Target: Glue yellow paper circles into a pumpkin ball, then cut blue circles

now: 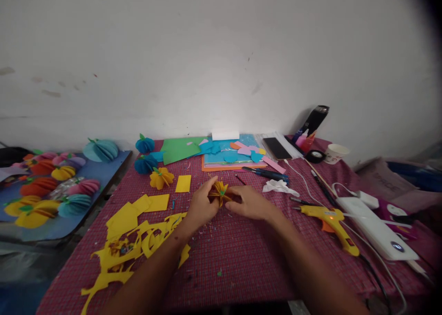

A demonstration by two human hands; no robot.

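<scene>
Between my hands, over the middle of the table, is a small yellow paper pumpkin (220,190) with fanned-out leaves and a bit of green at its centre. My left hand (203,201) is closed on its left side. From the right, my right hand (249,201) grips the other side with thumb and fingers. To the left stand a finished yellow-orange paper pumpkin (161,178) and two blue paper pumpkins (145,143). A single yellow paper square (183,183) lies just left of my left hand.
Yellow paper scraps (117,259) cover the left front. A glue gun (329,220), white power strip (376,227) and cables lie right. Behind are coloured sheets (183,150), a phone (275,148) and a paper cup (335,153). Several paper pumpkins fill a blue table (117,167) at left.
</scene>
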